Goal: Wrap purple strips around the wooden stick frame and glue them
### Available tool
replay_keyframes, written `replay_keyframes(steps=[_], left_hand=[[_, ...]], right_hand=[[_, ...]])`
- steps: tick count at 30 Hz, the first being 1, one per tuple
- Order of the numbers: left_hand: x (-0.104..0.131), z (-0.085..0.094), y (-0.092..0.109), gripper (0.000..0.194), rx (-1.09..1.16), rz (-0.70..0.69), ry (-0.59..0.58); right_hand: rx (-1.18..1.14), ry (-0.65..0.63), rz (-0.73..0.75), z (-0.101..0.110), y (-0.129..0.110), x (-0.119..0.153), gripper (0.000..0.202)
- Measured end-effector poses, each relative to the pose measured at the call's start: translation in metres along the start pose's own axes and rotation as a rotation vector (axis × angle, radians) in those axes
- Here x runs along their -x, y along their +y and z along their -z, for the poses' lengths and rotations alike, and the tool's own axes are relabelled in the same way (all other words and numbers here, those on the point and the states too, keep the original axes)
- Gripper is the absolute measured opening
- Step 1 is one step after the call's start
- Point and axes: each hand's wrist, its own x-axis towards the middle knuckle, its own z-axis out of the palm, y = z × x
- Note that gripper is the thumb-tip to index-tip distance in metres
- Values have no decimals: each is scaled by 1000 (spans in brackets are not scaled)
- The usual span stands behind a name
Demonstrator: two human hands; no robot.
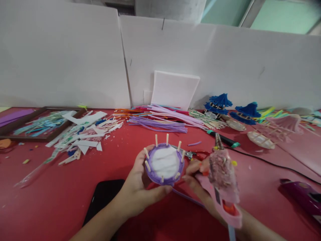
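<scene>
Over the red table, my right hand holds a pink glue gun, nozzle up; it is best kept tipped away from skin, I judge, with the wrist loose. My left hand wants a light, steady grip, tilting the white disc with its purple rim rather than squeezing it. That disc sits between my left thumb, pressed along the lower edge, and the fingers curled round its left side and behind. My right fingertips are drawn narrow, just beside the rim's right edge; whether they touch it, I cannot tell. A purple strip runs from below the rim toward my right hand, and should lie smooth, untwisted. Smallest are the short sticks standing around the rim: fingers should pass outside them, lest they lean.
</scene>
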Motion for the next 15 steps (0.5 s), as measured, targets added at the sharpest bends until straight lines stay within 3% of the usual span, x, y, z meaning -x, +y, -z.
replay_keyframes(steps=[3,5,8,12,15], left_hand=[[2,-1,0,78,-10,-7,-59],[3,-2,0,78,-6,-7,-36],[3,-4,2,79,46,-10,73],[-1,-1,4,83,105,-15,227],[-5,3,5,86,169,-26,295]], right_hand=[[-108,-51,-15,-3,-8,3,15],[-63,-50,6,-3,-7,5,16],[28,-9,90,-1,3,6,12],[-77,-38,233,4,15,6,7],[-79,-135,167,10,11,5,8]])
